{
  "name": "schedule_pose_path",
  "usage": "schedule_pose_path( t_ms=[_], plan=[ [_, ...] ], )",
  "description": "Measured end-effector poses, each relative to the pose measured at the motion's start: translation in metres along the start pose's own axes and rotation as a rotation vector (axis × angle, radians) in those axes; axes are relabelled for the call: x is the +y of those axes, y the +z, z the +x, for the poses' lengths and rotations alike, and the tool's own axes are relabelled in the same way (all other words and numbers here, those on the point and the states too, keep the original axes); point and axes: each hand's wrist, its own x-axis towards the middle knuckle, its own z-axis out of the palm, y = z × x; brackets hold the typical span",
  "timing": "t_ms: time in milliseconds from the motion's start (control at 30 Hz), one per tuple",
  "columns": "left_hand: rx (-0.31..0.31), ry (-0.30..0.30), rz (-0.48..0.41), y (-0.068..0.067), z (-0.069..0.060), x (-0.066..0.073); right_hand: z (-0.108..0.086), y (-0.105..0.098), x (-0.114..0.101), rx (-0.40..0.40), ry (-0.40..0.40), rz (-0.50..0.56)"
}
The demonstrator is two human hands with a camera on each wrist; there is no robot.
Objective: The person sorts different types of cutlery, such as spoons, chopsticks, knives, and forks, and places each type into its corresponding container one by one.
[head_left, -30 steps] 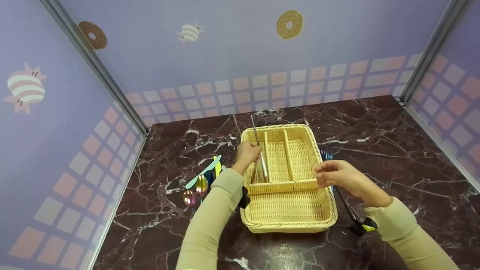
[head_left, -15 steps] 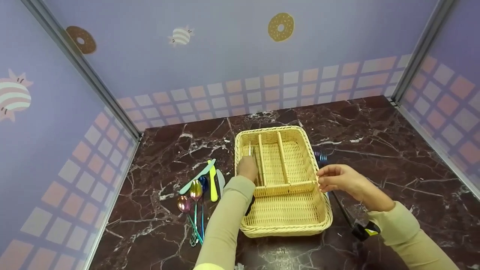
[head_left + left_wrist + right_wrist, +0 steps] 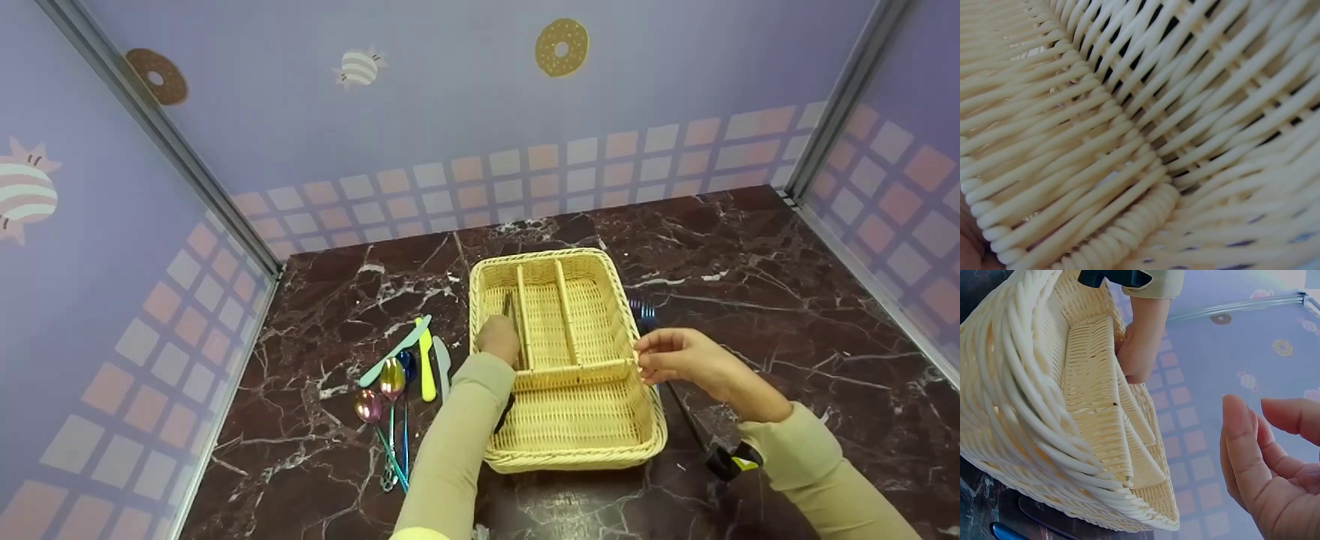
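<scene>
I'm reading this one off a single line: the slim dark utensil (image 3: 508, 305) is lying inside the basket (image 3: 577, 459), in the long compartment by its left edge. Its visible end is showing just past the left hand (image 3: 498, 339), a little to the right of the knuckles, and its long axis is running roughly along the divider (image 3: 524, 319), toward the basket's far edge. The left hand is clearly the nearer one; the right hand (image 3: 694, 367) is sitting across the basket, by its right edge.

The left forearm is slanting in over the basket's left edge, the hand dipping into the compartment with its back toward me. Its fingers are hiding below, so I can't tell whether they're gripping the utensil or only resting beside it. The right hand is holding nothing: its fingers are curving loosely, the thumb standing a small gap away.

Outside, on the bench (image 3: 750, 255), the yellow knife (image 3: 425, 364) and the gold spoon (image 3: 391, 377) are lying off the basket's left edge, while a blue fork (image 3: 643, 310) is peeking out along its right edge.
</scene>
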Motion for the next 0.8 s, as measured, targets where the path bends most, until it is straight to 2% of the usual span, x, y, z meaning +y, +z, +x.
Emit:
schedule_pose_path(
  t_ms=[167,300,433,533,600,700,800],
  plan=[
    [-0.015,0.055,0.012,-0.002,0.000,-0.002,-0.001,0.000,-0.001,0.001,-0.002,-0.005],
    [-0.062,0.142,-0.028,-0.013,-0.004,-0.007,-0.006,-0.004,-0.005,0.032,-0.021,-0.030],
    [-0.132,0.205,-0.216,-0.033,-0.015,-0.019,-0.014,-0.017,-0.007,0.152,-0.099,-0.049],
    [-0.156,0.232,-0.351,-0.048,-0.028,-0.035,-0.020,-0.030,-0.002,0.300,-0.139,-0.140],
    [-0.139,0.246,-0.390,-0.056,-0.038,-0.049,-0.022,-0.038,0.004,0.376,-0.128,-0.234],
    [-0.135,0.232,-0.460,-0.063,-0.053,-0.072,-0.024,-0.046,0.017,0.441,-0.057,-0.384],
    [-0.153,0.207,-0.556,-0.063,-0.068,-0.091,-0.025,-0.049,0.033,0.458,0.010,-0.488]
  ],
)
